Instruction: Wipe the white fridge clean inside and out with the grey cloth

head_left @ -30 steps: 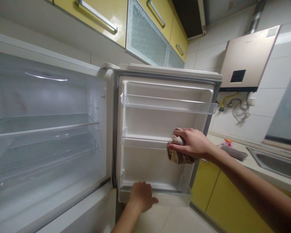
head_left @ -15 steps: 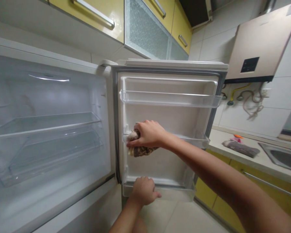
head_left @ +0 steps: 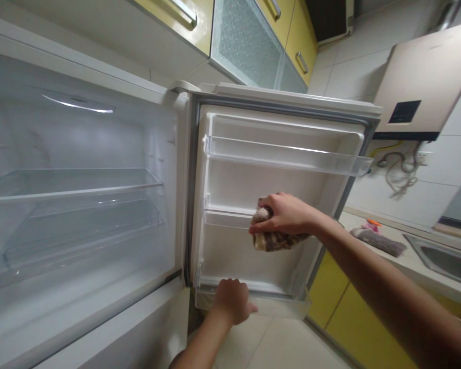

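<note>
My right hand (head_left: 286, 212) is closed around a bunched brown-and-cream patterned cloth (head_left: 278, 241). The cloth is at the front rim of the middle door shelf (head_left: 228, 219), on the inner side of the open fridge door (head_left: 234, 256). Lower down, my left hand (head_left: 232, 301) grips the front edge of the clear bottom door shelf (head_left: 278, 306). Its fingers go over the rim and are partly hidden, while the thumb points right along the outside. A clear top door shelf (head_left: 288, 156) sits above both hands.
To the left is the fridge interior with a glass shelf (head_left: 72, 193). On the right, a counter (head_left: 388, 225) carries a folded grey cloth (head_left: 378, 242) beside a sink (head_left: 445, 259). Yellow cabinets (head_left: 332, 292) stand below, and a water heater (head_left: 418, 82) hangs above.
My right hand has moved right along the middle door shelf with the cloth. My left hand stays on the bottom shelf. The camera view has shifted and tilted slightly.
</note>
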A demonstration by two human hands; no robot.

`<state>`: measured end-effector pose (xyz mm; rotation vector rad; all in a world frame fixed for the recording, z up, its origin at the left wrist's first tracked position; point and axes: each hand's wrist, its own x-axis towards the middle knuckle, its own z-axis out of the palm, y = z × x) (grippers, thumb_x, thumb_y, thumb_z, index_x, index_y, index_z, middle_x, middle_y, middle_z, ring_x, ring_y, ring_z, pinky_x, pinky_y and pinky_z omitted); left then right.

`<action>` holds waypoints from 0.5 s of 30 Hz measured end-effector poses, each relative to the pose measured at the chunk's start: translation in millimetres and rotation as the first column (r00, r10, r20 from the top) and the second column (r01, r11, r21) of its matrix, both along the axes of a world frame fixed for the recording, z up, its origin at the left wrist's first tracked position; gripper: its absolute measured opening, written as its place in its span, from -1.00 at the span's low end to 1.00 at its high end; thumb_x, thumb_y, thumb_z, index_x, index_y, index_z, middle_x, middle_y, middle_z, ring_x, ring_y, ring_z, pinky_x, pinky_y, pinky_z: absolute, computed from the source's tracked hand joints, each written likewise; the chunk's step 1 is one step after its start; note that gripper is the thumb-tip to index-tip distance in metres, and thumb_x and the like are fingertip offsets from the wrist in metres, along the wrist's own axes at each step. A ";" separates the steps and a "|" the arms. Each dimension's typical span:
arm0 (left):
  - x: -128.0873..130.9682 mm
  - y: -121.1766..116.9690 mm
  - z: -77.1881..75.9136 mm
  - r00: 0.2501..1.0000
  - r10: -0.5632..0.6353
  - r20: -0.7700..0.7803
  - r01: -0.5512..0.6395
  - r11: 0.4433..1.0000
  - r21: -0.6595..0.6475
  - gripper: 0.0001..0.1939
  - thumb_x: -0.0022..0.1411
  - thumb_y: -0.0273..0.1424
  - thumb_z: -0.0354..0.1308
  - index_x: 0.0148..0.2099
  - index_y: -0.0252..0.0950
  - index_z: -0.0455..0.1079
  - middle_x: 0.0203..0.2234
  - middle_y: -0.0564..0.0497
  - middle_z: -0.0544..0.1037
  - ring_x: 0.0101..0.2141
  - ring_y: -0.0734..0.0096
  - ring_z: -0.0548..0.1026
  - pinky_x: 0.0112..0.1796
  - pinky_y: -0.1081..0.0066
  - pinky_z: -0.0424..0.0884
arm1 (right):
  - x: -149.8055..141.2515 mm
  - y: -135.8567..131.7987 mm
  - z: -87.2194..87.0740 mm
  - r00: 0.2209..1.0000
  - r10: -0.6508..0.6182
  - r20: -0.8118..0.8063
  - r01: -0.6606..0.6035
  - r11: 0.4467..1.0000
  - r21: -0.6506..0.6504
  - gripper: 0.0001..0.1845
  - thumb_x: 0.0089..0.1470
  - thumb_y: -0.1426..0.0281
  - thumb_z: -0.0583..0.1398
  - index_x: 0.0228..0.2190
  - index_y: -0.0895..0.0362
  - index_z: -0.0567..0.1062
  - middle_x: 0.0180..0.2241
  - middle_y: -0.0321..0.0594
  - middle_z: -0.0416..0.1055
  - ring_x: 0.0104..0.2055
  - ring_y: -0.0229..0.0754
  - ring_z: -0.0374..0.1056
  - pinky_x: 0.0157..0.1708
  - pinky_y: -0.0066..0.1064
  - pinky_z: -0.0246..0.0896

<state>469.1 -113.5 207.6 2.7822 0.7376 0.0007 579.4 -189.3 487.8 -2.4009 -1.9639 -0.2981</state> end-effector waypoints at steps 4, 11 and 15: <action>-2.8 0.5 -3.1 1.000 0.008 0.012 -0.008 0.999 0.035 -0.40 0.29 0.16 0.26 0.01 -0.27 0.69 -0.02 -0.30 0.72 0.05 -0.17 0.65 0.05 0.05 0.49 | -63.7 65.3 -7.4 0.987 0.150 0.047 -0.153 0.986 0.058 -0.25 -0.02 -0.37 0.34 -0.27 0.07 0.67 -0.25 -0.08 0.62 -0.24 0.01 0.52 -0.33 -0.36 0.13; -6.3 1.8 -3.3 1.000 0.018 -0.004 -0.018 0.999 0.039 -0.40 0.22 0.22 0.29 -0.11 -0.22 0.73 -0.11 -0.25 0.75 -0.02 -0.14 0.68 -0.03 0.11 0.50 | -50.8 47.6 -4.5 0.967 0.251 0.048 -0.254 0.966 0.050 -0.24 0.03 -0.37 0.32 -0.23 0.09 0.67 -0.21 -0.05 0.63 -0.20 0.01 0.54 -0.28 -0.37 0.20; -6.6 -0.1 -2.3 0.999 0.030 -0.013 -0.029 0.999 0.034 -0.40 0.25 0.19 0.27 -0.09 -0.25 0.74 -0.12 -0.29 0.75 -0.03 -0.20 0.69 -0.03 0.06 0.54 | 13.4 -18.6 8.8 0.986 0.122 -0.118 -0.127 0.991 -0.034 -0.36 0.03 -0.24 0.40 -0.23 0.09 0.70 -0.32 -0.14 0.62 -0.28 -0.09 0.52 -0.28 -0.40 0.22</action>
